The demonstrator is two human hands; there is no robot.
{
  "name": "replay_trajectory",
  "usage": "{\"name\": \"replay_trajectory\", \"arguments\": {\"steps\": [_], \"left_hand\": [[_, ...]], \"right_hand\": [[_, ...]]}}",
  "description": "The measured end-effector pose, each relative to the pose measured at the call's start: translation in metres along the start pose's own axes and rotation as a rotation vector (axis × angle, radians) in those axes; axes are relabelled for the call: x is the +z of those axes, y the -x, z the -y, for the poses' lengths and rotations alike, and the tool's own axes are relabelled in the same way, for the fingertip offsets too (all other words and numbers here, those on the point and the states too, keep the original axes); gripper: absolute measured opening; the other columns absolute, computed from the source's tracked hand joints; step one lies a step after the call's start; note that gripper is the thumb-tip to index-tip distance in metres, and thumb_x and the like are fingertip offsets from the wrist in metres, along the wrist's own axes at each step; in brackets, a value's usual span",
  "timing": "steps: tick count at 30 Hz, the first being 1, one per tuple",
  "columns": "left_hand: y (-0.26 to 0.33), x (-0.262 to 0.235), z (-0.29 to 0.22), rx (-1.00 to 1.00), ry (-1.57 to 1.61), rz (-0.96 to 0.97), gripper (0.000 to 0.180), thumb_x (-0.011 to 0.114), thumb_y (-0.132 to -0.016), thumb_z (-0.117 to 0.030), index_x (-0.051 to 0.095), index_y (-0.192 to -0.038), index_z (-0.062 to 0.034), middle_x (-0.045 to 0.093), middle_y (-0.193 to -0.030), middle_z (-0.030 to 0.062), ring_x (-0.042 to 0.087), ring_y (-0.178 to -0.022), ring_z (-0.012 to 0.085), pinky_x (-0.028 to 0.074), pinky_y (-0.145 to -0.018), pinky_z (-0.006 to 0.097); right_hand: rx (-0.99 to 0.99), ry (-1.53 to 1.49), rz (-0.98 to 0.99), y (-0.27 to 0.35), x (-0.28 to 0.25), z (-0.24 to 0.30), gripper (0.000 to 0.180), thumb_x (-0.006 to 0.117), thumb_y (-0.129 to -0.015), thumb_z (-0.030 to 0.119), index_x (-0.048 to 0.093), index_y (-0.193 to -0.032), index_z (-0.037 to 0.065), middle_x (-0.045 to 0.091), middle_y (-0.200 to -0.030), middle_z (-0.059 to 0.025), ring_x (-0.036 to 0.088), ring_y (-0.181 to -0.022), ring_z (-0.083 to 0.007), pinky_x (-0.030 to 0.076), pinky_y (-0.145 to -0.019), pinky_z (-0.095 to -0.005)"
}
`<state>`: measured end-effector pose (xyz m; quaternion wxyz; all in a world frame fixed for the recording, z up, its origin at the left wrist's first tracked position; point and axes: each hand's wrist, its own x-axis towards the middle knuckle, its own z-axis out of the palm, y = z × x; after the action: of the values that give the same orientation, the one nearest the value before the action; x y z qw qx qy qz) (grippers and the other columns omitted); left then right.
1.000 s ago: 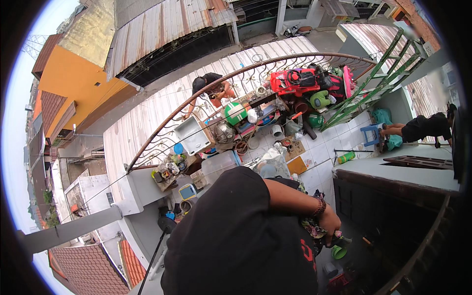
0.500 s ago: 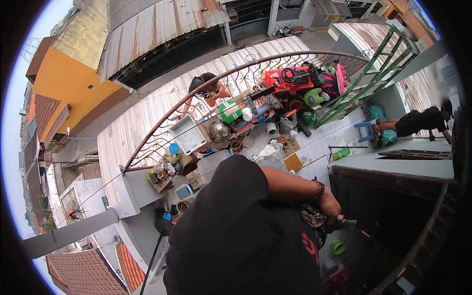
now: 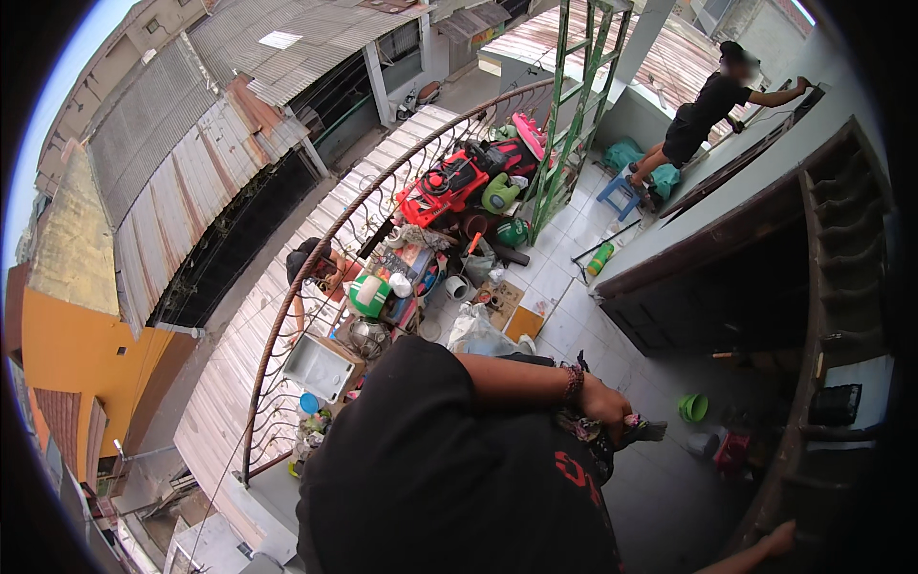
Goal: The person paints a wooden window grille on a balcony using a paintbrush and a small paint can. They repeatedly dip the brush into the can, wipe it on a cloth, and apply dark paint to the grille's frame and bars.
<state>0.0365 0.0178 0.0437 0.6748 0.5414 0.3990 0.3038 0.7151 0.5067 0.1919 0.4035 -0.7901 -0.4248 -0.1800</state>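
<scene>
My left hand (image 3: 606,404) is closed around a small dark tool (image 3: 646,430) with a flat greyish end, held in front of my black shirt (image 3: 440,478). A beaded bracelet (image 3: 573,382) sits on that wrist. Far below the hand lies a white tiled balcony floor (image 3: 564,325). Only part of my right hand (image 3: 776,539) shows at the lower right edge, beside a dark wooden frame (image 3: 841,287), and I cannot see how its fingers are set.
A curved metal railing (image 3: 325,277) rims the balcony. Behind it lie a red machine (image 3: 445,187), a green helmet (image 3: 368,295), buckets and boxes. A green ladder frame (image 3: 564,115) stands upright. One person crouches at the railing (image 3: 311,263); another (image 3: 708,110) reaches toward a wall top.
The view has swung and moved closer to the balcony clutter. My left hand keeps its grip on the tool. The far person has risen from a crouch and now reaches toward the wall.
</scene>
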Motion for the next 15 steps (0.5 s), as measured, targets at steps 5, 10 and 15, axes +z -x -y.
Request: {"name": "replay_trajectory", "arguments": {"steps": [5, 10, 15], "left_hand": [[-0.020, -0.015, 0.027, 0.043, 0.237, 0.090, 0.043, 0.071, -0.081, -0.013, 0.058, -0.117, 0.0057, 0.067, -0.105, 0.0111, 0.061, -0.099, 0.0192, 0.049, -0.089, 0.034], [-0.020, -0.025, 0.022, 0.070, 0.211, -0.059, 0.033, 0.072, -0.085, -0.021, 0.063, -0.104, 0.0047, 0.068, -0.094, 0.0081, 0.060, -0.089, 0.0162, 0.048, -0.081, 0.035], [-0.016, -0.039, 0.015, 0.105, 0.043, -0.144, 0.039, 0.070, -0.089, -0.034, 0.066, -0.092, 0.0041, 0.066, -0.080, 0.0095, 0.058, -0.076, 0.0151, 0.047, -0.072, 0.037]], "right_hand": [[0.019, -0.058, -0.010, 0.019, 0.009, -0.010, 0.065, 0.072, -0.074, 0.044, 0.068, -0.108, -0.011, 0.069, -0.106, -0.0270, 0.068, -0.099, -0.0387, 0.054, -0.087, -0.0451], [0.014, -0.091, -0.059, 0.031, 0.001, -0.012, 0.062, 0.072, -0.075, 0.040, 0.068, -0.108, -0.012, 0.069, -0.105, -0.0279, 0.068, -0.099, -0.0387, 0.054, -0.086, -0.0455], [-0.137, -0.263, -0.043, 0.024, -0.045, -0.036, 0.058, 0.070, -0.078, 0.035, 0.066, -0.111, -0.012, 0.068, -0.108, -0.0279, 0.067, -0.099, -0.0396, 0.053, -0.088, -0.0437]]}}
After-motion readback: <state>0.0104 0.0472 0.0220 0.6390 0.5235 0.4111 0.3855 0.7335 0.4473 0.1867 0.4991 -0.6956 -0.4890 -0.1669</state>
